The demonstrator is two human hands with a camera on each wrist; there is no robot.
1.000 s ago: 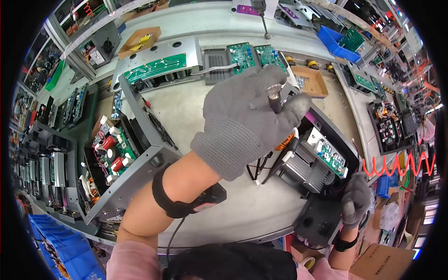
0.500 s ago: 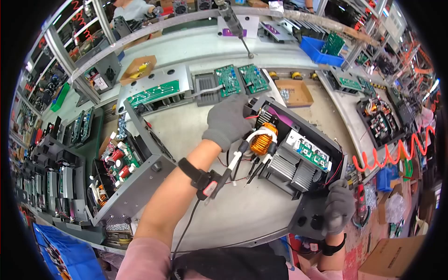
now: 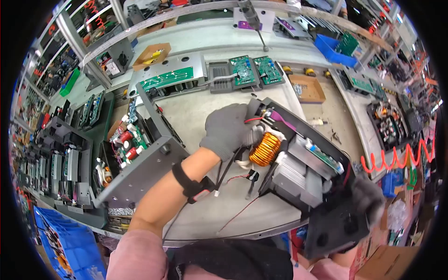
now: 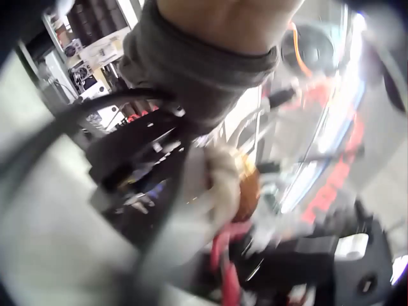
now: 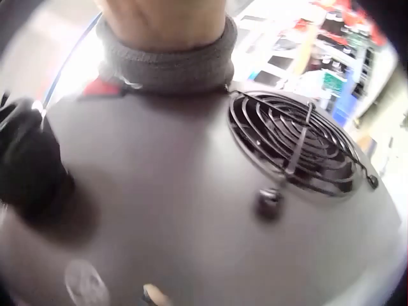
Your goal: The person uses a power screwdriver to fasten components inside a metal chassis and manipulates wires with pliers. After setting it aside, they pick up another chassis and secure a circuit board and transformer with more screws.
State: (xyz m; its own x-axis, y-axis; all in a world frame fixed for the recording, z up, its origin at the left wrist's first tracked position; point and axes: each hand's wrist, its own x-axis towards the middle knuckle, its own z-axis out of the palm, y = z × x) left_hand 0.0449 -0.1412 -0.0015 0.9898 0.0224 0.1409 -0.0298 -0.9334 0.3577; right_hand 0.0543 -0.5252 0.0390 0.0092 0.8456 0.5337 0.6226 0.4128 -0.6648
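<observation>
My gloved left hand [image 3: 228,130] is at the far left end of an opened black chassis [image 3: 308,123], its fingers curled over white-sleeved leads beside an orange copper coil [image 3: 265,149]. In the left wrist view, a blurred white-sleeved lead [image 4: 220,185] runs up under the glove next to the coil. My right hand [image 3: 368,198], blurred, grips the outer edge of a black panel [image 3: 336,231] at the chassis's near right end. In the right wrist view, that panel, with its round wire fan grille [image 5: 293,143], hides the right fingers.
Loose wires [image 3: 238,214] trail over the bench before the chassis. A second chassis [image 3: 140,172] with red and white parts stands to the left. Green circuit boards [image 3: 242,71] lie behind, a screwdriver [image 3: 252,21] hangs above, and a red coiled hose [image 3: 396,163] hangs at right.
My left hand came down from high over the bench to the chassis end, then moved onto the coil leads, which have shifted. My right hand moved outward along the black panel.
</observation>
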